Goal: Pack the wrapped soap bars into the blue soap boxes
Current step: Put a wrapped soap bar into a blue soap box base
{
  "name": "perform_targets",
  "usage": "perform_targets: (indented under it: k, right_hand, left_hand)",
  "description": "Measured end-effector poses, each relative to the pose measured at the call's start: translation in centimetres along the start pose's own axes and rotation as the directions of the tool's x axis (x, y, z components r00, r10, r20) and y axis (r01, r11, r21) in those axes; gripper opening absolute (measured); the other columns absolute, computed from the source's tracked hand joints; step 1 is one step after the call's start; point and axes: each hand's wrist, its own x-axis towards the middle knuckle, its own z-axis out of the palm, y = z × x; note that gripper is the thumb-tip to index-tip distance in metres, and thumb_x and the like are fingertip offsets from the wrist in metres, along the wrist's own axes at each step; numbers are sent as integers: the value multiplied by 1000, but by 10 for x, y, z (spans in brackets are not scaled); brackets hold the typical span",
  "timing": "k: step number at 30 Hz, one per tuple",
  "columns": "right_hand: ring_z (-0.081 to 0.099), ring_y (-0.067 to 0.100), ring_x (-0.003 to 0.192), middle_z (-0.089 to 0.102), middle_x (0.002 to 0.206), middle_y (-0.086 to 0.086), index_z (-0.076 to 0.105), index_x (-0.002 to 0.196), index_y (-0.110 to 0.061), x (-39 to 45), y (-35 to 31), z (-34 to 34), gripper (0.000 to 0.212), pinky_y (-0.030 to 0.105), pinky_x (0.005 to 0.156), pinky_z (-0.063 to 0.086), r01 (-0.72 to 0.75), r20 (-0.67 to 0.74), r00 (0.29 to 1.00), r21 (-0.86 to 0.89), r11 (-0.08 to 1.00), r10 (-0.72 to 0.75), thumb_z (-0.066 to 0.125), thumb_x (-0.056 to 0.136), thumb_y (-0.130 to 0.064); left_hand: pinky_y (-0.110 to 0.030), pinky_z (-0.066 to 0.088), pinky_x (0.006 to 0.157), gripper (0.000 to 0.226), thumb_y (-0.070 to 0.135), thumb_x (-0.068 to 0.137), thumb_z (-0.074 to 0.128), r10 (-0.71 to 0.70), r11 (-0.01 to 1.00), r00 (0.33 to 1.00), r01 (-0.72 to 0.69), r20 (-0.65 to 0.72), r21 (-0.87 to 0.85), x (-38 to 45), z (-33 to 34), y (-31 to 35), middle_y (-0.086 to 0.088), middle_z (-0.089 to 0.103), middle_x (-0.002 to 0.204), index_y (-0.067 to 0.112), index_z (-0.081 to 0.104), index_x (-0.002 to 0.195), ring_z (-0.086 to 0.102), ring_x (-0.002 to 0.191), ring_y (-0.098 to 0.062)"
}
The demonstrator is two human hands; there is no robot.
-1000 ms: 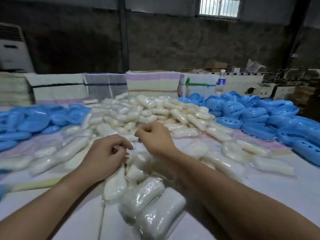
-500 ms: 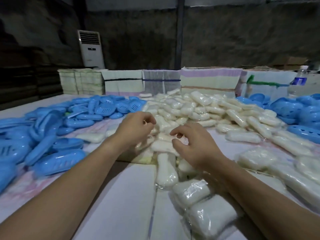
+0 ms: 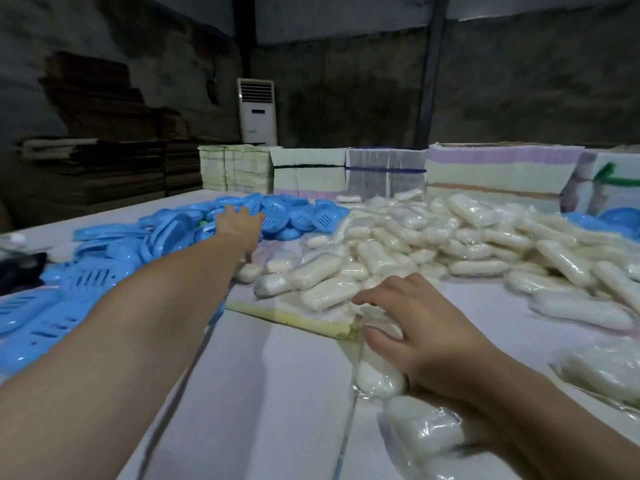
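A big heap of white wrapped soap bars (image 3: 450,237) covers the middle and right of the table. Blue soap boxes (image 3: 166,230) lie piled at the left. My left hand (image 3: 239,223) stretches far out over the blue boxes with its fingers spread and holds nothing that I can see. My right hand (image 3: 412,327) is near the front, its fingers and thumb curled round one wrapped soap bar (image 3: 377,372) that rests on the table. Another wrapped bar (image 3: 426,431) lies just below my right wrist.
Stacks of flat printed cartons (image 3: 491,171) line the table's far edge. A white standing air conditioner (image 3: 257,110) is against the back wall, with piles of brown cardboard (image 3: 97,161) to its left. More blue boxes (image 3: 616,216) show at the far right. A dark object (image 3: 17,271) sits at the left edge.
My view swung left. My left hand left the soap pile and reached out to the blue boxes. My right hand drew back toward me and took hold of a wrapped bar.
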Motion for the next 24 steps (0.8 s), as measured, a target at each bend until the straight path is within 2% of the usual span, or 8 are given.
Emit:
perform_targets:
  k: [3, 6, 8, 10, 13, 18, 21, 24]
  right_hand:
    - [39, 8, 109, 54, 112, -19, 57, 127, -38, -1, 2, 1, 37, 24, 98, 33, 20, -16, 1000, 13, 1000, -19, 58, 90, -39]
    - [41, 9, 107, 55, 109, -18, 59, 124, -37, -1, 4, 4, 35, 22, 96, 33, 36, -36, 999, 11, 999, -36, 60, 90, -37]
    - [42, 9, 106, 56, 109, -17, 61, 123, -37, -1, 4, 5, 34, 19, 95, 32, 49, -41, 998, 5, 999, -49, 62, 90, -35]
    - [43, 10, 106, 56, 108, -18, 62, 122, -36, -2, 4, 5, 33, 17, 95, 32, 54, -40, 998, 10, 999, -53, 64, 89, -34]
    - [44, 9, 106, 55, 107, -20, 63, 121, -36, -2, 4, 4, 33, 16, 96, 32, 56, -34, 998, 21, 998, -55, 66, 88, -33]
    - [45, 8, 105, 56, 106, -22, 64, 119, -35, -2, 2, 2, 32, 16, 95, 33, 41, -24, 999, 25, 999, -40, 68, 87, -31]
    - [44, 5, 105, 56, 106, -24, 64, 118, -37, -2, 0, 2, 32, 14, 94, 32, 20, -21, 1000, 47, 999, -19, 67, 87, -31]
    - [43, 5, 107, 56, 108, -24, 63, 118, -38, -1, 1, 3, 32, 15, 94, 33, 2, -9, 1000, 62, 998, -2, 64, 87, -34]
  left_hand:
    - [-67, 25, 113, 69, 30, 98, 56, -77, 995, 993, 70, 95, 72, 9, 7, 7, -16, 17, 163, 32, 18, 155, 15, 145, -56]
    - [-72, 32, 105, 52, 19, 103, 43, -92, 993, 987, 82, 133, 85, 17, 13, 14, -19, 16, 162, 28, 27, 152, 11, 142, -63]
    - [-64, 42, 97, 46, 14, 104, 41, -73, 993, 990, 60, 119, 105, 19, 14, 14, -20, 25, 158, 23, 34, 148, 17, 141, -63]
    - [-50, 48, 89, 47, 17, 101, 47, -43, 988, 994, 28, 102, 152, 19, 10, 11, -15, 36, 152, 23, 36, 147, 31, 138, -54]
    - [-50, 40, 101, 53, 30, 97, 58, 5, 976, 996, -25, 94, 216, 18, 6, 3, -7, 41, 148, 31, 37, 146, 36, 136, -42]
    - [-50, 36, 104, 46, 29, 100, 49, 224, 960, 974, -213, -41, 181, 16, 5, 15, -2, 48, 141, 34, 40, 145, 40, 130, -37]
    - [-43, 40, 92, 39, 37, 101, 46, 359, 927, 924, -336, -132, 169, 11, 0, 34, -3, 53, 129, 28, 47, 138, 49, 118, -36]
    - [-42, 42, 83, 35, 33, 100, 46, 365, 931, 907, -357, -210, 76, 8, -4, 36, -4, 58, 123, 25, 49, 133, 53, 109, -34]
